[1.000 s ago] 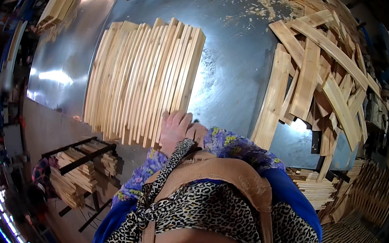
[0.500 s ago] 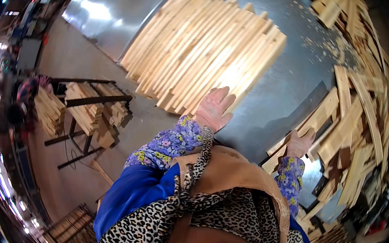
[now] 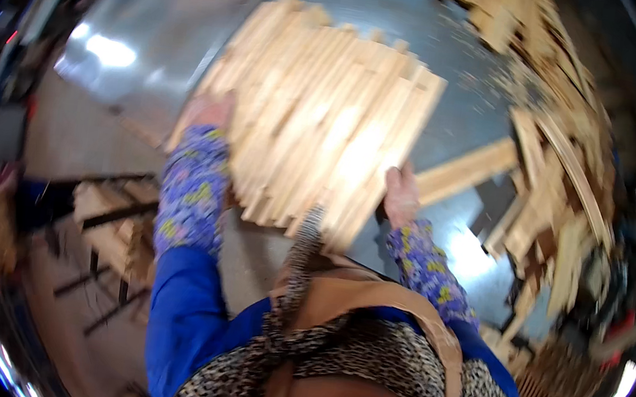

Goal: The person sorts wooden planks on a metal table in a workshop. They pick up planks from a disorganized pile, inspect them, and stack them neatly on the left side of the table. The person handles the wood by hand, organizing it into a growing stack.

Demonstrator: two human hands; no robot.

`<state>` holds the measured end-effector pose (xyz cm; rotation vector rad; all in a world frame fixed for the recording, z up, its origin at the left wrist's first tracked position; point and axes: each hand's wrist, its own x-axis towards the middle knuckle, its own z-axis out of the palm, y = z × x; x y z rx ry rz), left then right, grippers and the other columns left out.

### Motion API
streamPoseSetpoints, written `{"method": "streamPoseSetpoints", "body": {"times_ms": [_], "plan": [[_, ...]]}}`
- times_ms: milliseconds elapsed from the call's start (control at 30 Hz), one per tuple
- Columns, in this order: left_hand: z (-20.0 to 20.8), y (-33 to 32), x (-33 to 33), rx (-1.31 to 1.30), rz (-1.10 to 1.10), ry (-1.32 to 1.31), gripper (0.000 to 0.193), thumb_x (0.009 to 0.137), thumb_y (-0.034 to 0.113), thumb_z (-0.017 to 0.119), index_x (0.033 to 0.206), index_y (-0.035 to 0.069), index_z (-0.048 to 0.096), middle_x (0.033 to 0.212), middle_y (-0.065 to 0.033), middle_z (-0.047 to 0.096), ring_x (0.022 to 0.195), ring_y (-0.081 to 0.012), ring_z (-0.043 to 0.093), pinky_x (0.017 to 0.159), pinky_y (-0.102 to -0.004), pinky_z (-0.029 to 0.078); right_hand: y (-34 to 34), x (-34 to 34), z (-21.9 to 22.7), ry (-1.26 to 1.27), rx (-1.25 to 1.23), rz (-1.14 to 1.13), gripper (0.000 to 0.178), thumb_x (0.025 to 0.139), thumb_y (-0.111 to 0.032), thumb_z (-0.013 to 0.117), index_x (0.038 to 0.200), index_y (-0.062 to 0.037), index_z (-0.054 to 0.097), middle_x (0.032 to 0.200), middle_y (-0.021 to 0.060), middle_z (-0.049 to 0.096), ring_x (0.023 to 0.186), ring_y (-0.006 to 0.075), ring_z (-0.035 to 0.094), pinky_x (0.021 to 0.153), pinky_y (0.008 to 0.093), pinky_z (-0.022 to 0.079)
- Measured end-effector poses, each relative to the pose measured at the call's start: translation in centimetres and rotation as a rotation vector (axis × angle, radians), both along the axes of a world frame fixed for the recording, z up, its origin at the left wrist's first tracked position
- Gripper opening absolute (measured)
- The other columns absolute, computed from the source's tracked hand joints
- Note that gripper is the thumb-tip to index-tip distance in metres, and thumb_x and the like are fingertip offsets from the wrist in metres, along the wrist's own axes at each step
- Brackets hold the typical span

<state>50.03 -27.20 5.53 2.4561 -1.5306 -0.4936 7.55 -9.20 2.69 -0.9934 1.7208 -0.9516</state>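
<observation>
A row of pale wooden strips (image 3: 320, 112) lies side by side on the metal table, their near ends uneven. At the row's left edge is my left hand (image 3: 209, 111) in a pale pink glove, its fingers smeared by motion. My right hand (image 3: 403, 197), gloved too, is at the right edge near the row's front corner, thumb and fingers apart. Just right of that hand, a single wooden board (image 3: 468, 171) slants away across the table; whether the hand touches it I cannot tell. Floral sleeves cover both forearms.
A loose heap of wood offcuts (image 3: 540, 212) lies along the table's right side, with more scraps (image 3: 503, 20) at the far right. Shavings (image 3: 516, 80) are strewn before it. Left of the table, a dark metal stand (image 3: 124, 212) holds stacked wood.
My left hand has moved from the row's near right corner to its left edge. My right hand has come left from the offcuts to the row, and a board now lies beside it.
</observation>
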Motion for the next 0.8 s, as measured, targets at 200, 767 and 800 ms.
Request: {"method": "streamPoseSetpoints", "body": {"times_ms": [200, 767, 800], "plan": [[1.3, 1.5, -3.8, 0.192, -0.073, 0.041, 0.095, 0.092, 0.065, 0.07, 0.15, -0.01, 0.057, 0.145, -0.0364, 0.064, 0.137, -0.0475, 0.062, 0.117, -0.0505, 0.047, -2.6, -11.9, -1.3, 0.922, 0.477, -0.42, 0.107, 0.084, -0.056, 0.08, 0.165, -0.0027, 0.036, 0.16, 0.0276, 0.049, 0.149, 0.0433, 0.048, 0.124, 0.0508, 0.042], [-6.7, 16.0, -7.4, 0.394, -0.384, 0.456, 0.053, 0.098, 0.055, 0.067, 0.108, 0.003, 0.068, 0.102, -0.0209, 0.071, 0.094, -0.0374, 0.064, 0.082, -0.0431, 0.052, -0.4, -14.9, -0.1, -0.02, 0.063, -0.325, 0.06, 0.106, -0.036, 0.066, 0.157, -0.0044, 0.059, 0.143, 0.0203, 0.072, 0.138, 0.0307, 0.064, 0.123, 0.0385, 0.043], [-7.6, 15.2, -7.5, 0.495, -0.461, 0.394, 0.054, 0.097, 0.057, 0.071, 0.115, 0.006, 0.07, 0.105, -0.0216, 0.073, 0.095, -0.0373, 0.063, 0.095, -0.0476, 0.05, -0.5, -15.3, 0.3, -0.151, 0.086, -0.352, 0.063, 0.107, -0.038, 0.065, 0.16, -0.0056, 0.056, 0.146, 0.0214, 0.071, 0.136, 0.033, 0.066, 0.123, 0.0389, 0.043]]}}
